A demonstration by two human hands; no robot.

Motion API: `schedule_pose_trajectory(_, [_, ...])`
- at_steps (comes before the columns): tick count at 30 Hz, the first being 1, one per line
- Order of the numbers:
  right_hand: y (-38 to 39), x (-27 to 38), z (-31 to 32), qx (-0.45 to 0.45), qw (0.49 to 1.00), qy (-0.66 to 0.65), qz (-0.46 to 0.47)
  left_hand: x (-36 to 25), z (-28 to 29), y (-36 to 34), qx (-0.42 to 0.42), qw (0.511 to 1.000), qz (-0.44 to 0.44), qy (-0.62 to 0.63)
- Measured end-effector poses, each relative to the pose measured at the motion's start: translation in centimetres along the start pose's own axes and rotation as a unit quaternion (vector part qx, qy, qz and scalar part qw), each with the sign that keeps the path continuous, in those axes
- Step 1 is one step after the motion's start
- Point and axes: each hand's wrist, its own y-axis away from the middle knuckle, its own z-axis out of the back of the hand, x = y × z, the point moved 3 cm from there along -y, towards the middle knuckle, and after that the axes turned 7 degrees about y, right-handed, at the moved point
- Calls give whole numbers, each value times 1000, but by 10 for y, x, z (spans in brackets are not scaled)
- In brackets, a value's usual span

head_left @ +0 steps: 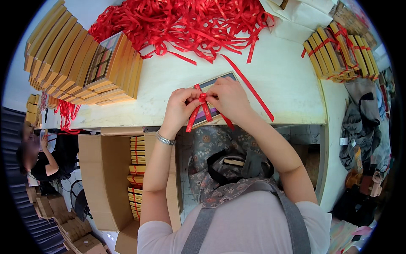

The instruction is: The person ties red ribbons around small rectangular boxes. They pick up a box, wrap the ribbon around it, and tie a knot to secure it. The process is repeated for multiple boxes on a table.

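Left hand [182, 104] and right hand [230, 99] are pinching a ribbon [206, 111] over a box [200, 116].
The ribbon's looking soft, slippery; the box is seeming stiff, light, best held by its edges.

Exposure bright, fairly even. Light reads as overhead: top of the surface [292, 84] is pale, close to washed out, while the space beneath it drops into shade. Shadows soft and weak around left hand [181, 106] and right hand [230, 99]; both hands look crisp. Small glints on metal bracelet [165, 139] and red bow [202, 97]. Ribbon pile [182, 25] runs heavily saturated, strands blending together. Strong fisheye: stacked boxes [63, 55] bow toward the rim, corners fall to black. Left-rim background softer, person [51, 164] there partly blurred.
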Motion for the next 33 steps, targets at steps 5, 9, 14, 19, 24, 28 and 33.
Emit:
schedule_pose_trajectory(5, [-29, -18, -2, 118, 964, -229, 62, -3, 1, -3, 8, 995, 65, 78])
schedule_pose_trajectory(9, [-36, -24, -4, 195, 946, -247, 80, -1, -2, 4, -53, 983, 138, 108])
schedule_pose_trajectory(14, [-37, -22, -4, 164, 952, -218, 139, -11, -1, 9, -71, 996, -22, -58])
schedule_pose_trajectory(19, [-35, -21, -9, 168, 958, -223, 72, -9, -3, 12, -87, 989, -55, -107])
schedule_pose_trajectory(24, [-28, -7, -11, 39, 978, -118, 168, 1, -1, 10, -47, 996, 69, 21])
schedule_pose_trajectory(28, [-21, -1, -12, -29, 983, -67, 171, -15, 2, 13, -41, 994, 7, -101])
schedule_pose_trajectory(33, [-15, 2, -11, -61, 982, -61, 165, -35, -25, 29, -198, 960, 70, -184])
